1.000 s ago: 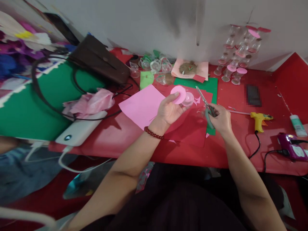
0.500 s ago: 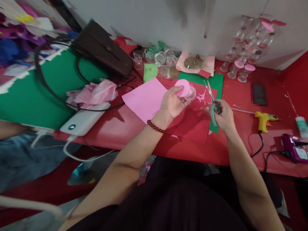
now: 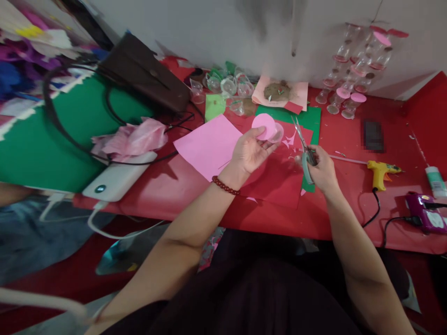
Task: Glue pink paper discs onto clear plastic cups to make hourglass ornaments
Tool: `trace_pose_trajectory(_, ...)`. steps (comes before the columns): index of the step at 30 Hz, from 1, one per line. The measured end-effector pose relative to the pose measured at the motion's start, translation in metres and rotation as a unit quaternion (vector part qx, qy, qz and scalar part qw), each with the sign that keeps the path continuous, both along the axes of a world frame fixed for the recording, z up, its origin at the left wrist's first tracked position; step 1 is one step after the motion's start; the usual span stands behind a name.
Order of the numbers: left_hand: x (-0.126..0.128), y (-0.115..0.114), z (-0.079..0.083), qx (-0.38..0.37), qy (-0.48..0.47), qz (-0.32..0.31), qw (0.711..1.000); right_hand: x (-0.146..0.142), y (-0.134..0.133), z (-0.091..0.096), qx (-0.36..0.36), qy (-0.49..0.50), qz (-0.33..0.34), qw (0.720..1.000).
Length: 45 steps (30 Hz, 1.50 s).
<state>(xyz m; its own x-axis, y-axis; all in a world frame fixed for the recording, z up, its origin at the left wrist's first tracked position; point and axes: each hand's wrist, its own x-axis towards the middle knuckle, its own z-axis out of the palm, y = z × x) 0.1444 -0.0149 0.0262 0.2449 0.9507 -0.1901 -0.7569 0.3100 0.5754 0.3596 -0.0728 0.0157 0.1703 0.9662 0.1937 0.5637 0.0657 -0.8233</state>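
My left hand [image 3: 252, 151] is closed on a round pink paper disc [image 3: 264, 125], the thumb lying over its edge. Behind the disc shows a small clear plastic cup [image 3: 277, 133], also in that hand's fingers. My right hand [image 3: 323, 170] is wrapped round the grey-green handles of scissors [image 3: 306, 156], whose blades point up and away, slightly parted and apart from the disc. A sheet of pink paper [image 3: 209, 144] lies left of my left hand. Red paper [image 3: 275, 186] lies beneath both hands, with pink offcuts [image 3: 290, 139] on it.
A yellow glue gun [image 3: 380, 173] and a purple device [image 3: 426, 214] with cords stand right. Clear plastic cups [image 3: 228, 86] and sand on paper [image 3: 277, 90] sit at the back. A brown bag [image 3: 146, 72] and white power bank [image 3: 118, 179] are left. Cup strings [image 3: 359, 65] hang by the wall.
The view has shifted slightly, so most things sit a little further left. Both hands keep their holds, on the disc with cup and on the scissors.
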Motion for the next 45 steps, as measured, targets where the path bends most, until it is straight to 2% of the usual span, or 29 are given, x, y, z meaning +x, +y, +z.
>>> trace_pose_trajectory(4,0.002,-0.005,0.006,-0.006,-0.016,-0.016,1.0,-0.002,-0.001,0.001,-0.012,0.016,0.011,1.0)
trace_pose_trajectory(9,0.0,-0.005,0.001,-0.024,-0.002,-0.037,0.999,-0.007,-0.003,0.002,-0.009,0.004,0.024,1.0)
trace_pose_trajectory(15,0.006,-0.009,0.002,0.014,-0.017,-0.048,0.999,-0.01,-0.003,-0.004,0.023,-0.008,0.027,0.999)
trace_pose_trajectory(24,0.004,-0.009,-0.005,0.035,-0.056,-0.12,0.991,-0.012,-0.005,-0.007,0.088,-0.041,0.012,0.995)
trace_pose_trajectory(33,0.002,-0.009,-0.009,0.045,-0.06,-0.128,0.989,-0.012,-0.005,-0.007,0.107,-0.022,0.008,0.994)
trace_pose_trajectory(39,0.001,-0.008,-0.008,0.042,-0.07,-0.127,0.989,-0.009,-0.008,0.002,0.073,-0.023,0.015,0.997)
trace_pose_trajectory(45,-0.002,-0.008,-0.005,0.042,-0.045,-0.125,0.99,-0.007,-0.009,0.01,0.072,-0.006,0.029,0.997)
